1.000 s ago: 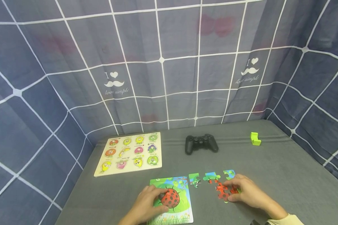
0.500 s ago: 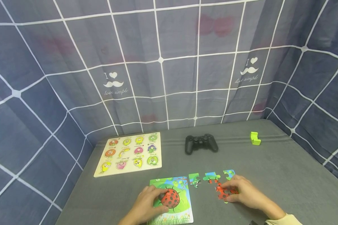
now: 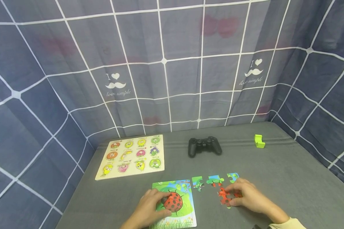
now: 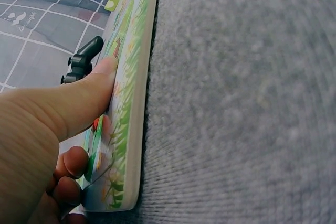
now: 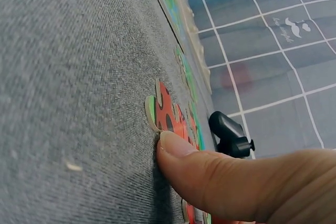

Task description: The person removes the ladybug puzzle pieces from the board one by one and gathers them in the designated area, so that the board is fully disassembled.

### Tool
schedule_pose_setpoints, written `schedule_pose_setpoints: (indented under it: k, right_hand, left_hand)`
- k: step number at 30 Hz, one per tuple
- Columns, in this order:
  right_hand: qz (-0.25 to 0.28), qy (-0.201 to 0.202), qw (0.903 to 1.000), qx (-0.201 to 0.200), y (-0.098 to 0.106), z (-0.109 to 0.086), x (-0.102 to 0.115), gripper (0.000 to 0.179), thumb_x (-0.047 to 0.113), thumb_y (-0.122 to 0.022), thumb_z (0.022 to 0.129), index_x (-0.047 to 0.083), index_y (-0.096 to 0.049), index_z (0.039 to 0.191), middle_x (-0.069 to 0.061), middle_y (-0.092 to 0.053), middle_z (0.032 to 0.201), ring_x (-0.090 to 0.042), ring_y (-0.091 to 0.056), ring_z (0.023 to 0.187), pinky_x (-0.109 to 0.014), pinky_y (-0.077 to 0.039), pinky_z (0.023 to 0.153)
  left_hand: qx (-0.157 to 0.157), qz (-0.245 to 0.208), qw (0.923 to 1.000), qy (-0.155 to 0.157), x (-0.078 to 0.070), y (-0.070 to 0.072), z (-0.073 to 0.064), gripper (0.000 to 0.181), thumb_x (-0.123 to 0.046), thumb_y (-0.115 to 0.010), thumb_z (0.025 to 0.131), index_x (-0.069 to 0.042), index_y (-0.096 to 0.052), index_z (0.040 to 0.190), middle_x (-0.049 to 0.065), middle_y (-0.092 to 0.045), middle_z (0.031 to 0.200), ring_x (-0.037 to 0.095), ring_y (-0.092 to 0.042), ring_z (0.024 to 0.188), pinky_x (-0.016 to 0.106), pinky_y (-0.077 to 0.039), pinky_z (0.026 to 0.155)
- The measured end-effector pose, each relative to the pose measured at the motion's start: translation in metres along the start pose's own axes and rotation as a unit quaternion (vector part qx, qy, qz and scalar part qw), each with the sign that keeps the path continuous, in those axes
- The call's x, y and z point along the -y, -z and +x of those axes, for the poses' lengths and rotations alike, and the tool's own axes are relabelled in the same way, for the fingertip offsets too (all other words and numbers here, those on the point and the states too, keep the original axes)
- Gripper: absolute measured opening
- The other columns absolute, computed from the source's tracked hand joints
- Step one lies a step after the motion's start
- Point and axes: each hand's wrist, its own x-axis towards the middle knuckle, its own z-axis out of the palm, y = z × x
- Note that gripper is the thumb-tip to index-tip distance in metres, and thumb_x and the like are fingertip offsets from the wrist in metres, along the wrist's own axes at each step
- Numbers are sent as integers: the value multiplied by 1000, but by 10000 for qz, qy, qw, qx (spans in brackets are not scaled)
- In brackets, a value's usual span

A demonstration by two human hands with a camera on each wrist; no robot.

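A flat picture board (image 3: 187,206) with a red ladybug lies at the front of the table. My left hand (image 3: 149,205) rests on its left part, thumb and fingertips spread about the ladybug; the thumb lies on the printed face in the left wrist view. To the right, my right hand (image 3: 250,195) pinches a red, black-spotted jigsaw piece (image 3: 223,196) between thumb and fingers, low over the cloth. The right wrist view shows the thumb at the edge of this piece (image 5: 164,109). Another red piece (image 3: 239,193) is partly hidden behind the right hand.
Beyond the hands lie a green jigsaw piece (image 3: 197,182), a blue-green one (image 3: 215,180) and a blue corner piece (image 3: 233,176). A fruit peg board (image 3: 132,173) lies back left, a black game controller (image 3: 204,145) behind, a lime-green block (image 3: 259,141) back right. Checked curtain (image 3: 183,79) surrounds the table.
My right hand has slid the red spotted jigsaw piece slightly left and toward me, away from the other red piece. The left hand has stayed on the picture board.
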Motion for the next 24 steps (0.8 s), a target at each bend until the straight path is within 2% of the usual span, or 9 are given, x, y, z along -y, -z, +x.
schedule_pose_setpoints:
  k: [9, 20, 24]
  right_hand:
    - [57, 47, 10000, -18, -1, -1, -1, 33, 35, -86, 69, 27, -75, 99, 18, -51, 82, 5, -41, 78, -21, -33, 65]
    - [-95, -6, 9999, 127, 3, -2, -2, 36, 33, -84, 71, 25, -74, 104, 15, -58, 91, 4, -43, 83, -24, -34, 69]
    - [-136, 195, 9997, 90, 5, 14, 16, 34, 30, -81, 77, 23, -73, 109, 14, -56, 88, 2, -43, 82, -23, -35, 69]
  left_hand:
    - [14, -10, 10000, 26, 1, 0, 0, 57, -50, -77, 75, -21, -68, 123, -14, -41, 80, 0, -31, 79, 22, -27, 68]
    - [45, -57, 9999, 79, -1, -2, 0, 57, -50, -78, 75, -22, -67, 124, -13, -42, 81, 0, -31, 80, 23, -27, 69]
    - [-23, 18, 9999, 103, 0, -1, 0, 61, -50, -78, 75, -22, -65, 127, -14, -43, 82, 0, -32, 81, 23, -28, 70]
